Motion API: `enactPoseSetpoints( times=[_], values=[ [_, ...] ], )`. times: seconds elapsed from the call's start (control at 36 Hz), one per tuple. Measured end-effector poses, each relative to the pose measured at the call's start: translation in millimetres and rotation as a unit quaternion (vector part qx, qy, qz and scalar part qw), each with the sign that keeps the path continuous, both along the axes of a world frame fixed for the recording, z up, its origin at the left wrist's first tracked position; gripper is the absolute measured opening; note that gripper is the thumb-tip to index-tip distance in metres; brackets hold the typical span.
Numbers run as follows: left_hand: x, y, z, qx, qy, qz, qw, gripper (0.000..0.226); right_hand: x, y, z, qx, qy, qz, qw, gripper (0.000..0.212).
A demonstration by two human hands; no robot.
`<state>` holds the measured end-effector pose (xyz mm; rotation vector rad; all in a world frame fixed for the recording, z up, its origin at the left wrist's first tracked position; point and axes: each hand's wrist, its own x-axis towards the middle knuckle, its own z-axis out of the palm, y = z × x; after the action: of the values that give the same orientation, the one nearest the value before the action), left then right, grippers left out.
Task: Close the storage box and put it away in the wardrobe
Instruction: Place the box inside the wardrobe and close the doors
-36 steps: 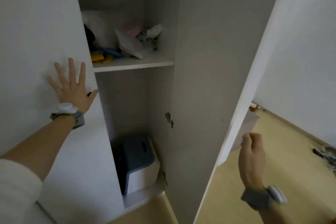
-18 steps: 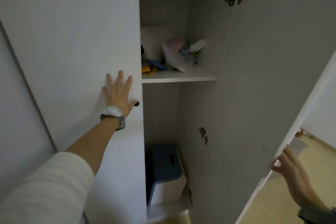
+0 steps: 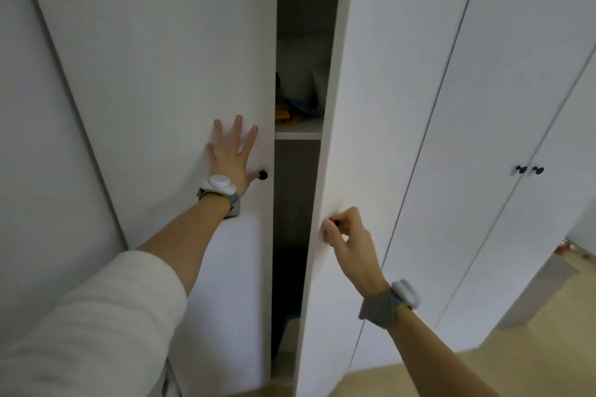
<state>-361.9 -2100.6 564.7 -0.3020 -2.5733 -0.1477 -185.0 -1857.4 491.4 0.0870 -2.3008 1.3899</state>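
Storage box [image 3: 288, 329] (dim) behind near-shut doors

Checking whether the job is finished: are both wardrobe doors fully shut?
No, a dark gap remains between the left door and the right door.

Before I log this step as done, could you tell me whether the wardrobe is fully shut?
Not yet: a narrow dark gap separates the left door from the right door, with a shelf visible inside.
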Motion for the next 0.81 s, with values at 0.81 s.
enactPoseSetpoints(
  times=[0.81],
  values=[
    [-10.7,-0.8,-11.7,-0.006,0.042,0.003,0.999,0.112,-188.4,-91.3,24.1,0.084,-0.112,-0.157,0.978,0.025]
  ],
)
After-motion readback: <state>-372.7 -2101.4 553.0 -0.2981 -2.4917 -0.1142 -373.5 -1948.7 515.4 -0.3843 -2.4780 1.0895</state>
